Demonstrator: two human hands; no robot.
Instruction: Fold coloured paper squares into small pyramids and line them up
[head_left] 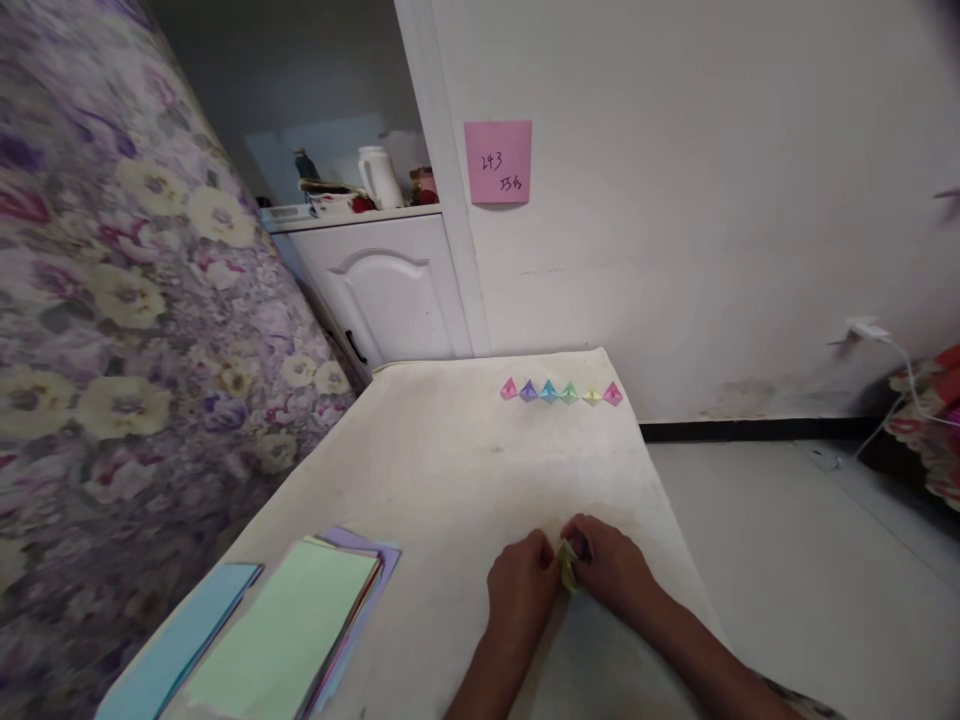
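Observation:
Both of my hands meet near the front of a white table (450,470). My left hand (521,590) and my right hand (611,565) are closed in a pinch on a small folded piece of yellow-green paper (568,566) between them. The paper is mostly hidden by my fingers. At the far end of the table, a row of several small folded paper shapes (561,392) in pink, purple, blue, green and yellow lies side by side.
A stack of coloured paper sheets (289,630), green on top, lies at the front left, with a blue sheet (180,640) beside it. A floral cloth (112,350) hangs left. A pink note (497,161) sticks to the wall. Floor lies to the right.

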